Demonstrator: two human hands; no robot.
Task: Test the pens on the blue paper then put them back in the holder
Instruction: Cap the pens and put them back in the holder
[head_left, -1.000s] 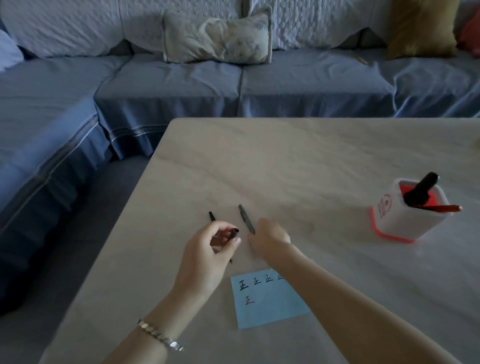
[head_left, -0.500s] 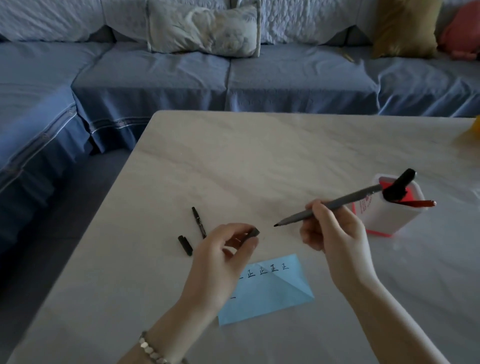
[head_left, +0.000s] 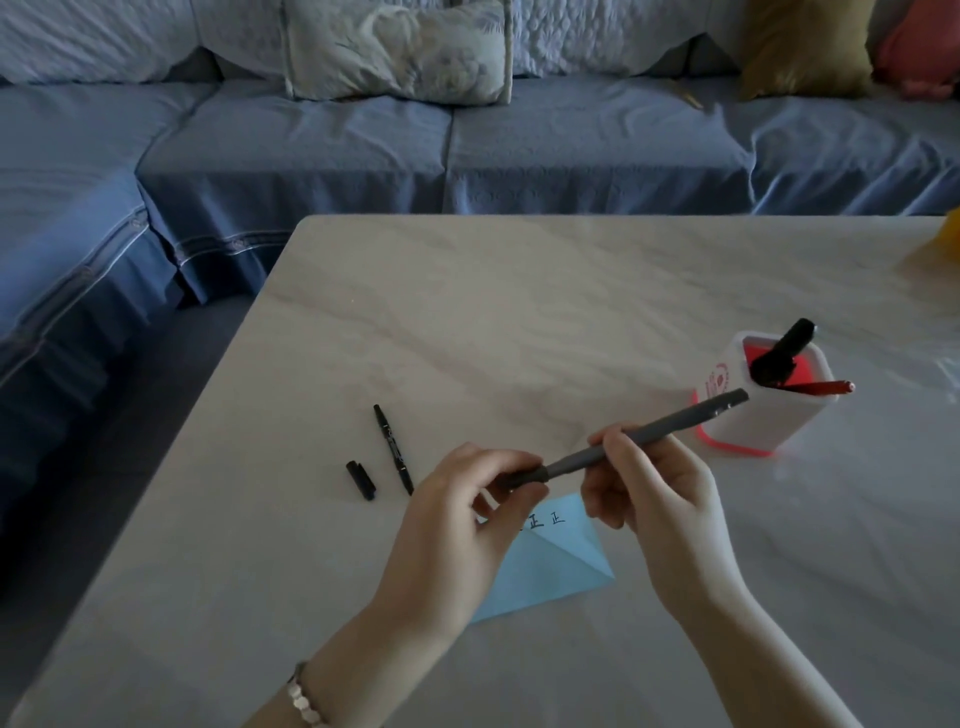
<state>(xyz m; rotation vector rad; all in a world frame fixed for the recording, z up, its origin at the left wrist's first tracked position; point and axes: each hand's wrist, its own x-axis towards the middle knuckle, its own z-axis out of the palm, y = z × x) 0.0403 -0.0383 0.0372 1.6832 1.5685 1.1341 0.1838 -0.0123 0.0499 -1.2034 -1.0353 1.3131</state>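
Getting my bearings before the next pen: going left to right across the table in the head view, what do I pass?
Loose black cap → thin black pen → left hand → right hand → white pen holder. Grey pen spans both hands.

Dim, cool daylight from the right, soft faint shadows on the counter (head_left: 519, 322), wide-angle bowing at edges, overall softness, no strong glare
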